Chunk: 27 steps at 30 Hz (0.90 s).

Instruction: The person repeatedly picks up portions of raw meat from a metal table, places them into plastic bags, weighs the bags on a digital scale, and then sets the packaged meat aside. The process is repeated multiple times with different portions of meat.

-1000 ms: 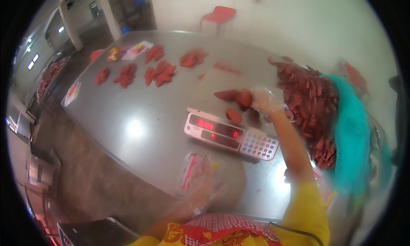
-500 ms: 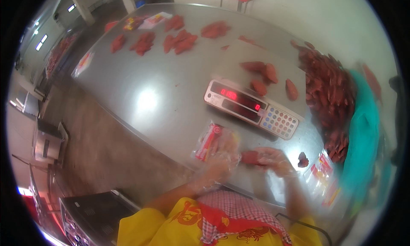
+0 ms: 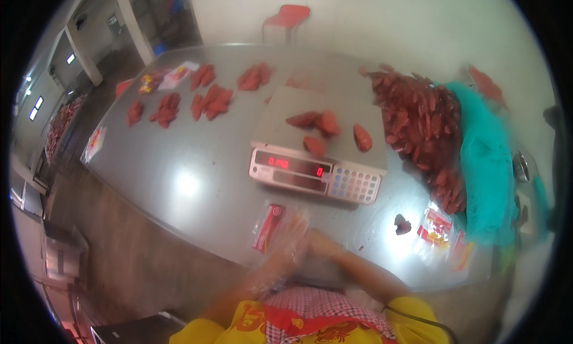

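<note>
My left hand [image 3: 291, 241], in a clear plastic glove, is closed on a clear plastic packet [image 3: 271, 226] with a red printed band, just over the table's front edge. My right hand [image 3: 322, 246] meets it from the right at the packet's mouth; its fingers are hidden behind the left hand and the plastic. Whatever lies inside the packet cannot be made out. Beyond the hands stands a white digital scale [image 3: 316, 175] with a lit red display. On its metal plate lie several reddish-brown tapered pieces [image 3: 327, 123].
A big heap of the same pieces [image 3: 418, 117] is at the right, beside a teal net [image 3: 486, 165]. Printed packets [image 3: 434, 229] lie at the front right, near a dark scrap [image 3: 402, 224]. Small piles [image 3: 212, 102] and more packets [image 3: 178, 75] sit at the far left of the metal table [image 3: 143, 141].
My right hand has moved left to the packet in my left hand. The reddish piece it held is now out of sight. The whole view has shifted, showing more of the wall.
</note>
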Each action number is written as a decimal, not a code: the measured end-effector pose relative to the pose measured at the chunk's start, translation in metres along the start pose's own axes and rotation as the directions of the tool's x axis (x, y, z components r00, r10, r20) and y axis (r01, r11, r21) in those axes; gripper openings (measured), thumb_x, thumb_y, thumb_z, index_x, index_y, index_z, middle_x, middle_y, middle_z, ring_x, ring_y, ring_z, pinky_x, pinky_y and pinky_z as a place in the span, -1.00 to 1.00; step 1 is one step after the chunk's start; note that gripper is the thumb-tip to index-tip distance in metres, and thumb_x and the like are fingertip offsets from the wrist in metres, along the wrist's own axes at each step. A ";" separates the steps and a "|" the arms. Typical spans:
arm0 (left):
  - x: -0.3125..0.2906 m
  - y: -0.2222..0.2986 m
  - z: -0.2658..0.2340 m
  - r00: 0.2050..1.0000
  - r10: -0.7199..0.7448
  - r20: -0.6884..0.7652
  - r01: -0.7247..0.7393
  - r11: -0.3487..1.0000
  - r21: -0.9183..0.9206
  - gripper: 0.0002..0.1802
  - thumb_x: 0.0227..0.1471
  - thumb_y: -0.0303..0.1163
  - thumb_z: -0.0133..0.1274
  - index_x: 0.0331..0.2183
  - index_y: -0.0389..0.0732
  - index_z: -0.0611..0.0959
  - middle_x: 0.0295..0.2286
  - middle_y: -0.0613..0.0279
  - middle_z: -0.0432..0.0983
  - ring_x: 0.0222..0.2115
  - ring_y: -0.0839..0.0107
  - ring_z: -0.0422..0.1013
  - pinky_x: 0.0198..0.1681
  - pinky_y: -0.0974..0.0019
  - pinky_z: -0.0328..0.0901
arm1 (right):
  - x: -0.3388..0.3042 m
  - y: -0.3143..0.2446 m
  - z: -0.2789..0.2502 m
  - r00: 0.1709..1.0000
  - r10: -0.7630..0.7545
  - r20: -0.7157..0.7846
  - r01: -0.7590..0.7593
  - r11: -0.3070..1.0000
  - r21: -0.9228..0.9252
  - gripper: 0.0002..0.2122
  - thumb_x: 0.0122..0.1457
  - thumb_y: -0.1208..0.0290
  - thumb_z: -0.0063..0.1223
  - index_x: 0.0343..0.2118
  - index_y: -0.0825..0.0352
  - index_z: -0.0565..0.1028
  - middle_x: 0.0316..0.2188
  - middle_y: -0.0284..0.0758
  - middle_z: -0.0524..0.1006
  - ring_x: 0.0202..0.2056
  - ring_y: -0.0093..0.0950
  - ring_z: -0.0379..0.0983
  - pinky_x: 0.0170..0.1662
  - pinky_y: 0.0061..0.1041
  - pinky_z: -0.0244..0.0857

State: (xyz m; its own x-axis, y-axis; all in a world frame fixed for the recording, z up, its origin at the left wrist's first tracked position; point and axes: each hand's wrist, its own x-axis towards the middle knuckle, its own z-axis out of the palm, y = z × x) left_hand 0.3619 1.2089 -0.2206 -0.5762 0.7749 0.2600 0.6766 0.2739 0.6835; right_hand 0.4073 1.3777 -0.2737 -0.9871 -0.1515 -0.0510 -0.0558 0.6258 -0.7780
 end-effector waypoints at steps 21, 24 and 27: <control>0.010 0.012 0.007 0.966 -0.183 0.183 0.063 0.852 0.520 -0.16 0.20 0.06 -0.10 0.24 -0.42 0.22 0.25 -0.26 0.07 0.32 -0.05 -0.06 0.34 -0.12 -0.18 | 0.078 -0.020 -0.240 0.751 0.327 -0.574 -0.199 0.941 0.275 -0.60 0.14 0.01 0.12 -0.30 0.35 0.58 -0.46 -0.29 0.56 -0.50 -0.42 0.46 -0.41 -0.43 0.33; 0.008 0.001 0.017 0.937 -0.210 0.278 0.031 0.845 0.534 -0.25 0.25 -0.01 -0.17 0.25 -0.37 0.24 0.26 -0.18 0.08 0.33 -0.03 -0.06 0.35 -0.11 -0.22 | -0.009 -0.031 -0.193 0.904 0.376 -0.203 -0.117 0.674 0.729 -0.58 0.18 0.01 0.10 -0.14 0.31 0.54 -0.40 -0.42 0.53 -0.63 -0.68 0.28 -0.61 -0.64 0.15; 0.007 0.002 0.013 0.950 -0.202 0.237 0.120 0.939 0.321 -0.32 0.28 -0.07 -0.22 0.26 -0.32 0.26 0.27 -0.12 0.09 0.32 -0.05 -0.05 0.35 -0.10 -0.21 | -0.073 -0.033 -0.131 0.862 0.478 0.168 -0.437 0.533 0.724 -0.63 0.20 0.05 0.13 -0.25 0.34 0.55 -0.54 -0.38 0.51 -0.65 -0.66 0.33 -0.64 -0.66 0.18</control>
State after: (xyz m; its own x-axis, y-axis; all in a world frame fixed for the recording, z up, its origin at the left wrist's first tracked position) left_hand 0.3657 1.2221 -0.2261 -0.5759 0.8158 -0.0529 0.7136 0.5331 0.4545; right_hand 0.4612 1.4680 -0.1625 -0.8526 0.0404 -0.5211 0.5099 -0.1542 -0.8463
